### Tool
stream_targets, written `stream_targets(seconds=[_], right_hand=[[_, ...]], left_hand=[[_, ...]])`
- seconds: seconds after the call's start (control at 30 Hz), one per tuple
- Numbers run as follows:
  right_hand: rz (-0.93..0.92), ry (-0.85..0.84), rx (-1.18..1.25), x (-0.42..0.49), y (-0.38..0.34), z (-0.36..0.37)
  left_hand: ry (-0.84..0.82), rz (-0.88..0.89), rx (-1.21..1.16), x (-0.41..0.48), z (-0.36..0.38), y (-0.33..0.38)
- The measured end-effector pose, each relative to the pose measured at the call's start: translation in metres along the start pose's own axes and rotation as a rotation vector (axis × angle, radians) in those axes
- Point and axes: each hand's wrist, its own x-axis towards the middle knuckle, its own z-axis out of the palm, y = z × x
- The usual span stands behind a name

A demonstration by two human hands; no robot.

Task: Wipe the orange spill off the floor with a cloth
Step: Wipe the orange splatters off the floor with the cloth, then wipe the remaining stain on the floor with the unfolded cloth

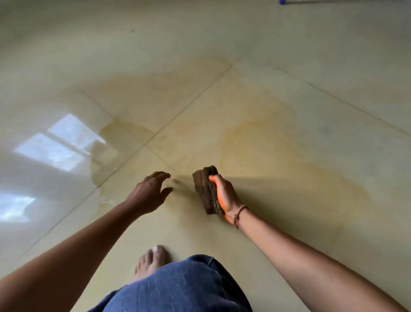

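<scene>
A thin orange-yellow spill (pixel 251 142) spreads in smears across the glossy cream floor tiles, ahead of me and to the right. My right hand (pixel 224 193) grips a bunched dark brown cloth (pixel 205 189), held just above or on the floor at the near edge of the spill; its fingers and palm are stained orange. Empty, my left hand (pixel 151 191) hovers over the floor just left of the cloth, fingers spread.
My bare foot (pixel 151 260) and a knee in blue fabric (pixel 178 287) are at the bottom centre. A wet patch (pixel 106 156) lies at the left by bright window reflections. A blue object (pixel 282 2) lies at the far top edge.
</scene>
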Motion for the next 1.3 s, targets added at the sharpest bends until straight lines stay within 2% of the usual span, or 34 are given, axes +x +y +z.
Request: stream_targets(seconds=[0.07, 0.13, 0.2, 0.33, 0.47, 0.63, 0.77, 0.93, 0.97, 1.0, 1.07, 1.13, 1.23, 1.3], right_hand=[[0.073, -0.108, 0.067, 0.002, -0.009, 0.032], [0.109, -0.241, 0.122, -0.001, -0.016, 0.077], [0.087, -0.226, 0.066, 0.000, -0.020, 0.100], [-0.078, -0.057, -0.301, -0.001, -0.025, 0.138], [-0.007, -0.187, -0.310, 0.006, -0.016, 0.157], [0.019, -0.238, -0.241, 0.017, 0.002, 0.185], [0.069, -0.313, -0.303, 0.014, 0.005, 0.198], [0.088, -0.304, -0.461, 0.024, 0.007, 0.217], [0.072, -0.294, -0.578, 0.026, 0.014, 0.218], [0.000, -0.283, -0.826, 0.027, 0.021, 0.217], [-0.263, -0.299, -1.450, 0.030, 0.039, 0.212], [-0.533, -0.411, -1.819, 0.028, 0.054, 0.213], [-0.841, -0.475, -2.053, 0.028, 0.059, 0.223], [-0.902, -0.462, -2.076, 0.033, 0.059, 0.233]], left_hand=[[-0.022, -0.129, -0.241, -0.012, -0.019, -0.001], [-0.086, -0.274, -0.600, -0.034, -0.044, -0.010], [-0.102, -0.334, -0.791, -0.042, -0.060, -0.013], [0.046, -0.465, -0.859, -0.061, -0.088, -0.051], [-0.030, -0.511, -0.919, -0.060, -0.106, -0.085], [0.022, -0.626, -0.987, -0.054, -0.095, -0.136], [-0.012, -0.716, -0.936, -0.055, -0.090, -0.162], [-0.029, -0.631, -0.819, -0.049, -0.093, -0.179], [-0.038, -0.622, -0.800, -0.050, -0.088, -0.186], [-0.053, -0.613, -0.767, -0.052, -0.081, -0.192], [-0.061, -0.568, -0.633, -0.054, -0.066, -0.211], [0.003, -0.459, -0.400, -0.054, -0.057, -0.232], [0.126, -0.208, 0.023, -0.055, -0.052, -0.259], [0.127, -0.125, 0.113, -0.058, -0.048, -0.276]])
